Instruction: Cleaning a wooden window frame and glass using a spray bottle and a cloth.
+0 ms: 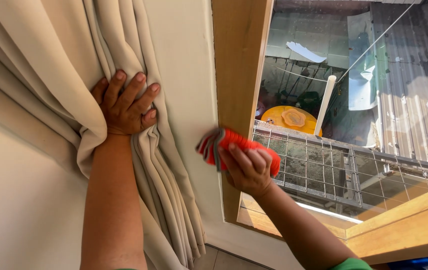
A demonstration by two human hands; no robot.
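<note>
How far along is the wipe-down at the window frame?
Done: the beige curtain is bunched aside and pinned to the wall by the left hand, baring the wooden frame. In hand: the right hand presses an orange cloth against the frame's inner edge, about mid-height. Left: can't tell which parts are already wiped; the glass shows specks.

Orange cloth [239, 142] (gripped) against window frame [238, 60]
</note>
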